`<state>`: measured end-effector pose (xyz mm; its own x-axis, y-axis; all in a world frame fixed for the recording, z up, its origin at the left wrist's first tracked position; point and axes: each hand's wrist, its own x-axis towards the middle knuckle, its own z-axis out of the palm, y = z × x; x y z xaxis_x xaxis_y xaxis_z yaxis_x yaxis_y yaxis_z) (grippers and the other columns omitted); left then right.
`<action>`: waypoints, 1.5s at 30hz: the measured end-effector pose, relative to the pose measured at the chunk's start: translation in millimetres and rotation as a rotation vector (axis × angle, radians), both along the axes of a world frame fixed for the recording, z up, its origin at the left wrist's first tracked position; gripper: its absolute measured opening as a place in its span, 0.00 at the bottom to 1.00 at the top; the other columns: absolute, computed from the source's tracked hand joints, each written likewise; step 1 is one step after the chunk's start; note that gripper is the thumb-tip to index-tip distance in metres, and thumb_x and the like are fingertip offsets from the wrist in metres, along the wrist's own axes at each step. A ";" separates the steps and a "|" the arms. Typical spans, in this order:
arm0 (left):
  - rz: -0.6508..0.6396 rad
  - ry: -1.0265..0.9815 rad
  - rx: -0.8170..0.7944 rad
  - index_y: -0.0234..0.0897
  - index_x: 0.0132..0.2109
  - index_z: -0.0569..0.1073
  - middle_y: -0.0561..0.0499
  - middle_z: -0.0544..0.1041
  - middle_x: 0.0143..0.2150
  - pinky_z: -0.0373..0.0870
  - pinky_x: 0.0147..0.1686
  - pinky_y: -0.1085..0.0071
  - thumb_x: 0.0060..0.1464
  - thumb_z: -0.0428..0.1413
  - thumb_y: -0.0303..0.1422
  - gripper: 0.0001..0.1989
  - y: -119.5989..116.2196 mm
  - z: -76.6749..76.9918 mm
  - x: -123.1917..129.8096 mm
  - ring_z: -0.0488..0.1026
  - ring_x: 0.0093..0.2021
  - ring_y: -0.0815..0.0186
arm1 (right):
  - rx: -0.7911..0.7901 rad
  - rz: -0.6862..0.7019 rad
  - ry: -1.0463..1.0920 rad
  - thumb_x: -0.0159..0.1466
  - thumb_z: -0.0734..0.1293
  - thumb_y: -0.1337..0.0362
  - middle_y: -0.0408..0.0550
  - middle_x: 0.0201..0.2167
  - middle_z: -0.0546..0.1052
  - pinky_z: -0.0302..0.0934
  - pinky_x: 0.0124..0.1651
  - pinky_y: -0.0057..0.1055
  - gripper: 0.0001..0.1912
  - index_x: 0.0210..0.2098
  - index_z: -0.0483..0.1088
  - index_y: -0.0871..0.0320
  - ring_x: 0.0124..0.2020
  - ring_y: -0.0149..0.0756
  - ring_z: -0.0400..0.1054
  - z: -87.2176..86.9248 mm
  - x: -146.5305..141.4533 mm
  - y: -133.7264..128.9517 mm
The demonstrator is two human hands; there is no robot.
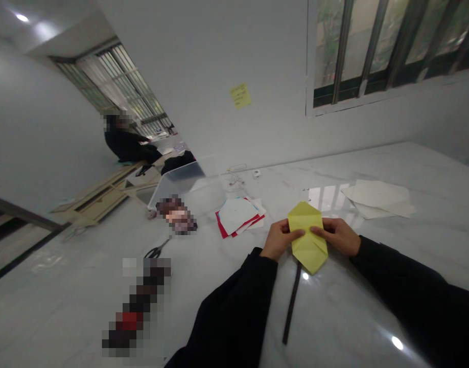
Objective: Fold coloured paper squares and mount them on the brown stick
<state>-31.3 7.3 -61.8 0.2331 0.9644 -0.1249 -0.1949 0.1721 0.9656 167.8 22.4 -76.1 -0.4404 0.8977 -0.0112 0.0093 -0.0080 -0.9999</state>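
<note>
On the white marble table (388, 312), a folded yellow paper sheet (309, 245) is gripped from both sides by the bare left hand (280, 239) and the bare right hand (336, 236), held just apart.

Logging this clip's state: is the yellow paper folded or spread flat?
Folded: the yellow paper shows layered, creased flaps, held by the left hand and right hand.

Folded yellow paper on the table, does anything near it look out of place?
A narrow dark strip lies slanted on the marble table, its end reaching the yellow paper between the left hand and right hand. It looks stray.
</note>
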 end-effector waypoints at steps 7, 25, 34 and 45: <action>0.010 0.039 0.023 0.30 0.47 0.77 0.37 0.78 0.50 0.73 0.45 0.60 0.38 0.69 0.37 0.27 1.1 -2.5 -0.5 0.77 0.45 0.53 | 0.032 0.005 -0.056 0.57 0.70 0.46 0.53 0.42 0.81 0.71 0.45 0.43 0.26 0.46 0.77 0.60 0.41 0.51 0.76 -2.4 0.2 1.2; 0.003 0.364 0.446 0.45 0.65 0.62 0.43 0.69 0.59 0.73 0.42 0.70 0.58 0.54 0.35 0.28 1.6 25.8 -9.9 0.75 0.38 0.69 | -0.164 -0.374 0.129 0.51 0.74 0.46 0.56 0.38 0.81 0.71 0.37 0.39 0.25 0.37 0.76 0.61 0.37 0.49 0.76 -8.7 5.0 22.0; -0.103 0.504 0.638 0.42 0.42 0.80 0.45 0.68 0.58 0.74 0.44 0.66 0.51 0.61 0.31 0.10 -5.8 30.2 0.0 0.74 0.44 0.63 | -0.170 -0.359 0.133 0.49 0.74 0.46 0.54 0.35 0.81 0.66 0.29 0.33 0.25 0.36 0.76 0.61 0.31 0.43 0.74 -2.8 2.4 21.1; 0.079 0.193 0.276 0.35 0.40 0.73 0.48 0.76 0.40 0.73 0.36 0.72 0.48 0.63 0.38 0.15 -5.3 13.1 14.9 0.75 0.37 0.65 | -0.086 -0.231 0.087 0.50 0.74 0.47 0.51 0.34 0.81 0.67 0.32 0.32 0.25 0.36 0.78 0.62 0.33 0.42 0.74 2.9 -4.9 11.5</action>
<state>-16.4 2.0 -48.7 0.1541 0.9820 0.1089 -0.0061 -0.1093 0.9940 163.0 33.9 -73.2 -0.2268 0.9719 -0.0629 -0.0884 -0.0848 -0.9925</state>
